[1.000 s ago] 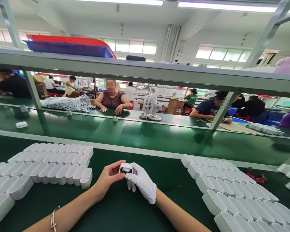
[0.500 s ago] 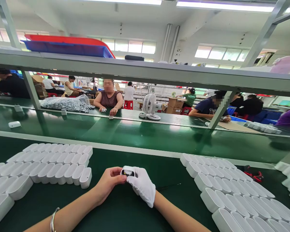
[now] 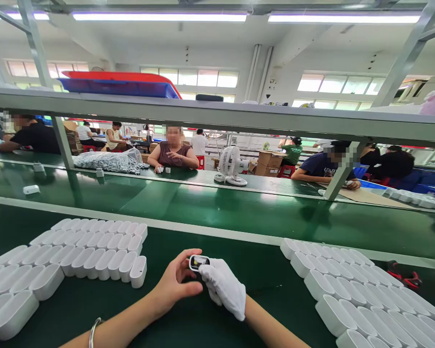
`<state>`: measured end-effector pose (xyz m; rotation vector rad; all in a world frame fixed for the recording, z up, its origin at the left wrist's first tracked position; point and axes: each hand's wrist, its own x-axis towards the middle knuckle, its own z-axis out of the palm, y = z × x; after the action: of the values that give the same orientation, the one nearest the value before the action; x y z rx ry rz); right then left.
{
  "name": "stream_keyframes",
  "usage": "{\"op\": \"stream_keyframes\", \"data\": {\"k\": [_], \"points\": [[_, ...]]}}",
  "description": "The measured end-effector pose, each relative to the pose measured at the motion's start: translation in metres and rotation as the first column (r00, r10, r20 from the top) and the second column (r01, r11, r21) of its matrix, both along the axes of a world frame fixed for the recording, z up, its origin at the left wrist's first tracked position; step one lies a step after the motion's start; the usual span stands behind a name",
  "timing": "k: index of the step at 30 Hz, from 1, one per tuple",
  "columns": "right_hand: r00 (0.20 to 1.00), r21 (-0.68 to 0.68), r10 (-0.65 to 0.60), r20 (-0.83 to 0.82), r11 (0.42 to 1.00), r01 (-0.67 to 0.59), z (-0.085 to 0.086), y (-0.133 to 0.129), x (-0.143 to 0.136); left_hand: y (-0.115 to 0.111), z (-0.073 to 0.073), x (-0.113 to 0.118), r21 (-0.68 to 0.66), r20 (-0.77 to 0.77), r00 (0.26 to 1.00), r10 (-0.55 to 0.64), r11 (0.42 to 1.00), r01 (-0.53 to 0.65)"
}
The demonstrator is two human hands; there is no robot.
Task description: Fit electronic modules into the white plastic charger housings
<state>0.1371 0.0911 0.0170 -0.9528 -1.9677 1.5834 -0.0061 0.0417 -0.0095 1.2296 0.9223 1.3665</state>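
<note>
A small white oval housing (image 3: 198,263) is tilted so its opening faces me, showing a dark interior with a bit of yellow. My right hand (image 3: 223,286), in a white glove, grips it at its right end. My bare left hand (image 3: 177,278) is at the housing's left side, thumb lifted away and fingers curved behind; whether those fingertips touch it I cannot tell. To the left, white oval cups (image 3: 107,261) stand in rows with open tops. More white oval cups (image 3: 351,282) stand in rows on the right.
Red-handled pliers (image 3: 406,276) lie beyond the right-hand rows. Across the green belt (image 3: 188,203) are a white fan (image 3: 230,164), a bag of small parts (image 3: 110,159) and several people at work. A shelf (image 3: 217,112) carrying red and blue trays (image 3: 119,84) spans overhead.
My left thumb has come off the housing and the left fingers have opened. The right hand has turned the housing's opening more toward me. The camera view has tilted up slightly.
</note>
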Motion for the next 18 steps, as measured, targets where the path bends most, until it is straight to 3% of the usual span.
{"op": "stream_keyframes", "data": {"k": [3,5,6,8,9,11,13,16,18], "points": [[0.930,-0.046,0.019,0.368,0.999,-0.002,0.021,-0.006,0.007,-0.002,0.002,-0.002,0.066,-0.252,0.959,0.129,0.991,-0.116],[0.767,0.090,0.013,0.642,0.992,-0.092,0.041,-0.010,0.016,-0.001,0.001,-0.004,0.035,-0.381,0.896,0.227,0.972,-0.232],[0.675,0.203,-0.047,0.737,0.967,-0.155,0.050,-0.010,0.023,0.001,0.000,-0.005,0.017,-0.424,0.868,0.258,0.961,-0.277],[0.507,0.396,-0.227,0.832,0.883,-0.253,0.064,-0.006,0.038,0.003,-0.003,-0.007,-0.014,-0.460,0.839,0.291,0.942,-0.335],[0.427,0.425,-0.284,0.858,0.860,-0.282,0.067,-0.003,0.045,0.004,-0.005,-0.007,-0.025,-0.458,0.837,0.300,0.937,-0.349],[0.268,0.372,-0.295,0.917,0.876,-0.307,0.065,0.006,0.057,0.005,-0.007,-0.007,-0.030,-0.440,0.836,0.329,0.924,-0.380],[0.160,0.297,-0.259,0.953,0.904,-0.306,0.057,0.016,0.062,0.005,-0.009,-0.007,-0.025,-0.428,0.828,0.363,0.911,-0.412],[0.146,0.296,-0.263,0.954,0.904,-0.308,0.045,0.023,0.058,0.005,-0.010,-0.006,-0.016,-0.432,0.820,0.375,0.906,-0.423],[0.230,0.333,-0.269,0.935,0.888,-0.317,0.041,0.024,0.052,0.005,-0.009,-0.006,-0.013,-0.443,0.818,0.367,0.909,-0.416]]}}
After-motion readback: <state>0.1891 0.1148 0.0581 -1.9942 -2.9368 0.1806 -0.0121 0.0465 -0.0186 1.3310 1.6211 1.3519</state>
